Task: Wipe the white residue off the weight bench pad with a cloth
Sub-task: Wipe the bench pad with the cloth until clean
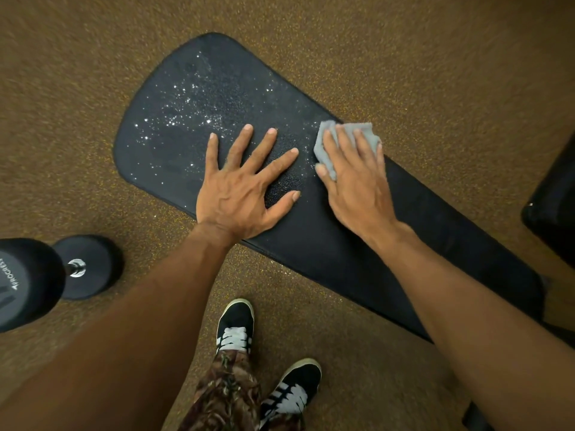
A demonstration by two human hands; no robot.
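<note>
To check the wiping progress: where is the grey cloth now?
In the head view, the grey cloth lies under the right hand on the bench pad's far edge.
</note>
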